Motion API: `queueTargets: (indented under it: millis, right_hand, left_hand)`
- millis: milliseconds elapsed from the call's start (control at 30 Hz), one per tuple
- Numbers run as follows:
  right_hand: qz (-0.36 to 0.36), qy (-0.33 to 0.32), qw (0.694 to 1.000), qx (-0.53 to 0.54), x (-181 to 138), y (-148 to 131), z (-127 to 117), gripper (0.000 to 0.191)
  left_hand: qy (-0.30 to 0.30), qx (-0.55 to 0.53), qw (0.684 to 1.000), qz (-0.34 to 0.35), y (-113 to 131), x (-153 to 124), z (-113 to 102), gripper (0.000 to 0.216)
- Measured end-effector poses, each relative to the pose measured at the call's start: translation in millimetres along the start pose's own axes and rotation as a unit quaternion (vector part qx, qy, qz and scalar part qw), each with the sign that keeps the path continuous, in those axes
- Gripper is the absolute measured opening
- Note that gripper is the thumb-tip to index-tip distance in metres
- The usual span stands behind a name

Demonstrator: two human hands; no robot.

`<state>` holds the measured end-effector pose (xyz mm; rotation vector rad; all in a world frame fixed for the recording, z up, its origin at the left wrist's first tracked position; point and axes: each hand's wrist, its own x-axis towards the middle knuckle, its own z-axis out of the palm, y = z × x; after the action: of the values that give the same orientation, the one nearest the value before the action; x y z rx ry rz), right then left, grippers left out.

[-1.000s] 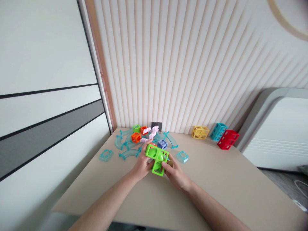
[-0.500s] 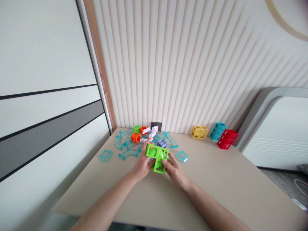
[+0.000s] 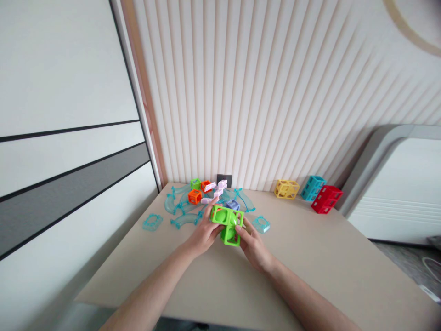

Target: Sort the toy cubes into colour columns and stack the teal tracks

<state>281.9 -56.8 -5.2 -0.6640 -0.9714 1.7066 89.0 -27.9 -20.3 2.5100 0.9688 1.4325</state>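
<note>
Between both hands is a bright green toy block, made of open cube frames joined in an angled shape with curved green surfaces inside. My left hand grips it from the left, its thumb under the upper arm of the block. My right hand holds the right side, thumb on the front near the lower cube. The other fingertips are partly hidden behind the block. Just beyond it lies a blue-violet cube, and a clear blue square piece rests to the right of it.
Clear blue curved tracks, orange cubes, a small green cube and pink pieces lie at the back. Another clear square piece is at left. Yellow, blue and red frame blocks stand right, by the ribbed wall.
The green block has tilted slightly and shifted a little up and to the right, with both hands still on it. The other pieces lie as before.
</note>
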Motion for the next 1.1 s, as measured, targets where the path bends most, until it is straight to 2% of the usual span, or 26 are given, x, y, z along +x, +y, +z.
queueTargets:
  millis: [200, 633, 900, 1100]
  right_hand:
    - [0.008, -0.006, 1.000, -0.005, 1.0, 4.1, -3.9, 0.052]
    - [-0.002, -0.022, 0.999, -0.024, -0.8, 3.2, -4.3, 0.049]
    - [-0.019, -0.022, 0.999, -0.027, 2.5, 7.2, -10.0, 0.049]
    - [-0.037, -0.035, 0.997, -0.065, 2.8, 8.4, -9.5, 0.053]
  left_hand:
    - [0.008, -0.013, 1.000, 0.006, -6.9, -3.0, 3.9, 0.039]
    - [-0.002, -0.025, 1.000, 0.006, -4.0, -2.5, 2.3, 0.041]
    - [-0.054, -0.010, 0.998, -0.010, 0.2, -1.8, -2.1, 0.051]
    - [-0.007, -0.028, 0.999, -0.033, -0.7, -2.5, 5.4, 0.049]
